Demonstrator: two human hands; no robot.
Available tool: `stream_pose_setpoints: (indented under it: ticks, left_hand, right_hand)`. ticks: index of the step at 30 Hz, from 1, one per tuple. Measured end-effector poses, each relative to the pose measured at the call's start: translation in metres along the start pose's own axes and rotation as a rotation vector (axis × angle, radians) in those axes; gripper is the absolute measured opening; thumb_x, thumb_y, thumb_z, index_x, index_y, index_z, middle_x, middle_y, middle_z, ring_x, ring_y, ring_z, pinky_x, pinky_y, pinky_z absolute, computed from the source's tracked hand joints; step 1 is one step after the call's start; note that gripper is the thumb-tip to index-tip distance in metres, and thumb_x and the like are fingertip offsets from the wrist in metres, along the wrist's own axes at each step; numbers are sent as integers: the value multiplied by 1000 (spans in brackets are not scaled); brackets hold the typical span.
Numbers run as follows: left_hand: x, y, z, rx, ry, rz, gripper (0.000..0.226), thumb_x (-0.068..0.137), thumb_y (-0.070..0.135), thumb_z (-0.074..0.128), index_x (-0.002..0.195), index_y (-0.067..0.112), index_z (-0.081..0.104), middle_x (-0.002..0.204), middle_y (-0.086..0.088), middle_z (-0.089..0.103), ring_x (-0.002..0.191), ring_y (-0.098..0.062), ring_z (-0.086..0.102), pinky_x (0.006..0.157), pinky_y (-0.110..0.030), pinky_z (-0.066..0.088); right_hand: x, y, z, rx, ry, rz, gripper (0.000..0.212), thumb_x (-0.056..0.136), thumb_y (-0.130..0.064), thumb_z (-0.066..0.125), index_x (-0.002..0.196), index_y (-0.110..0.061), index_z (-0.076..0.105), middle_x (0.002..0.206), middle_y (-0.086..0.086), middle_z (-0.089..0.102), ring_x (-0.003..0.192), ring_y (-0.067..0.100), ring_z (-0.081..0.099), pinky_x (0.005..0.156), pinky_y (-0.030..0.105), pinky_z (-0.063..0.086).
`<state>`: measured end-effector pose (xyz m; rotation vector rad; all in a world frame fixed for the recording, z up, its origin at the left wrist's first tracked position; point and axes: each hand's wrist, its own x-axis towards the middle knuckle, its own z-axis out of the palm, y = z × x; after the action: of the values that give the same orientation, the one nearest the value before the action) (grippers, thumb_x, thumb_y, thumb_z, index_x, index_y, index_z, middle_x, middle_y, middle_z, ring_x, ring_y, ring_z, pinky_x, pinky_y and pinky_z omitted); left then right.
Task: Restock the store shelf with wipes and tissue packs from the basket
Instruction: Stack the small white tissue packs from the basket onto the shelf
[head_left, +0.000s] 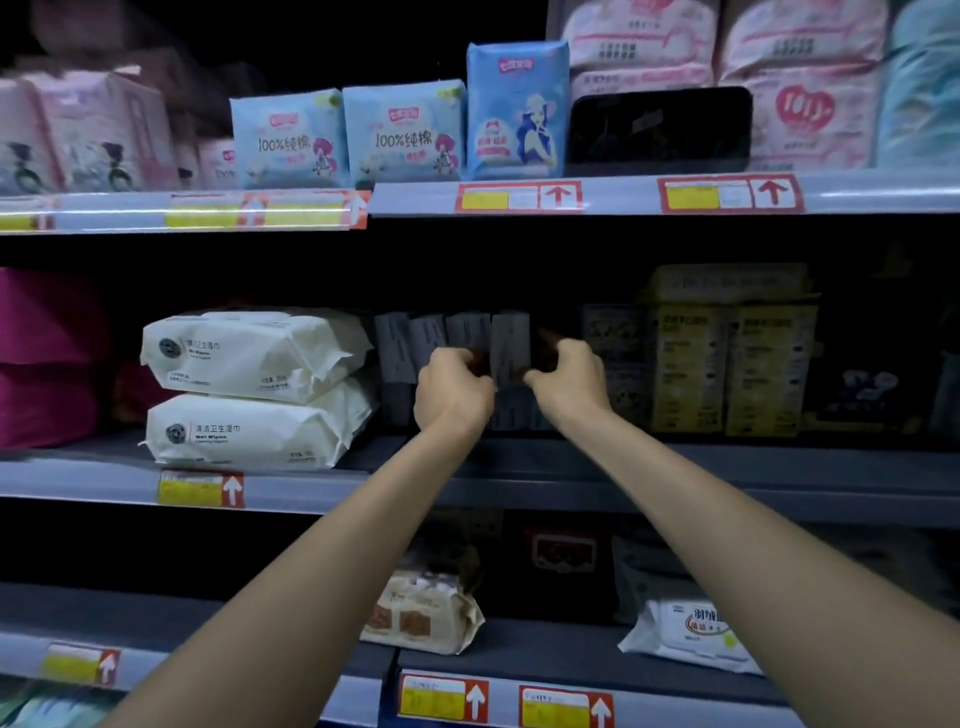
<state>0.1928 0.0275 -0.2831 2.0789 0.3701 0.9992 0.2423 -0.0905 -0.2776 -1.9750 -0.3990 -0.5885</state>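
Note:
Both my arms reach into the middle shelf (519, 488). My left hand (453, 387) and my right hand (569, 375) pinch the two sides of a small grey upright pack (510, 347). It stands at the right end of a row of like grey packs (415, 345) deep in the dim shelf. Two large white wet-wipe packs (254, 387) lie stacked to the left of that row. The basket is out of view.
Yellow boxed packs (727, 364) stand right of my hands. The upper shelf holds blue packs (405, 132), pink packs and a black phone-like slab (660, 130). On the lower shelf lie a beige wipe pack (423, 613) and a white one (691, 634).

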Motion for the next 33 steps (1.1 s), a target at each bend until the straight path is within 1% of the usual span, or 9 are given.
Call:
stream_pose_setpoints:
  ticks: [4,7,12,17,19,22,28,31,33]
  left_hand:
    - [-6,-4,-14,-198,-185,-62,48,93,-2,70,138,12,65,126,-7,71,111,-23,65,87,-31,54]
    - [-16,-4,-24,-235,-299,-79,63,89,-3,77,146,7,55,135,-9,66,126,-25,61,101,-33,52]
    - [-32,4,-38,-119,-353,-30,70,85,11,84,148,10,53,130,-10,68,122,-25,63,106,-42,53]
    - [-54,15,-55,66,-437,180,74,93,25,76,158,17,41,147,-7,57,120,-18,60,95,-29,46]
    - [-66,18,-62,206,-520,277,77,96,34,71,162,21,33,159,-4,45,133,-21,53,102,-33,45]
    - [-88,17,-69,478,-543,386,86,93,59,63,164,33,22,171,-2,22,156,-28,25,116,-49,40]
    - [-148,5,-66,729,-538,545,94,90,81,44,164,42,3,175,-1,-4,161,-26,-3,127,-57,15]
    - [-179,-12,-56,743,-548,608,98,83,86,33,164,42,0,175,-2,-3,161,-27,-2,128,-55,14]
    - [-201,-28,-46,723,-536,660,98,79,85,28,165,41,7,174,-5,8,161,-29,8,126,-55,21]
  right_hand:
    - [-14,-2,-14,42,-113,25,58,95,-11,70,149,-16,48,140,9,60,116,29,63,80,29,51]
    - [-28,-7,-26,24,-175,40,76,96,-3,66,160,-22,29,158,7,42,134,28,51,90,27,45]
    - [-50,-14,-51,-88,-189,4,81,94,-10,71,160,-27,28,154,8,46,132,30,52,93,34,51]
    - [-71,-14,-87,-226,-230,-48,87,91,-31,75,161,-21,25,158,10,42,139,31,47,108,39,47]
    - [-80,-11,-101,-300,-257,-71,89,91,-41,74,162,-20,23,158,10,40,139,31,46,107,40,47]
    - [-98,-4,-119,-401,-319,-89,94,89,-55,71,162,-25,19,161,9,32,144,31,40,108,44,46]
    - [-148,27,-149,-631,-466,-83,112,78,-76,67,163,-34,5,171,10,-1,158,32,-4,126,50,13]
    - [-183,50,-161,-621,-488,-92,114,79,-73,68,163,-36,1,171,8,-7,158,29,-11,126,48,6]
    - [-208,68,-165,-593,-503,-99,111,80,-72,68,163,-36,2,171,6,-5,158,27,-10,127,47,8]
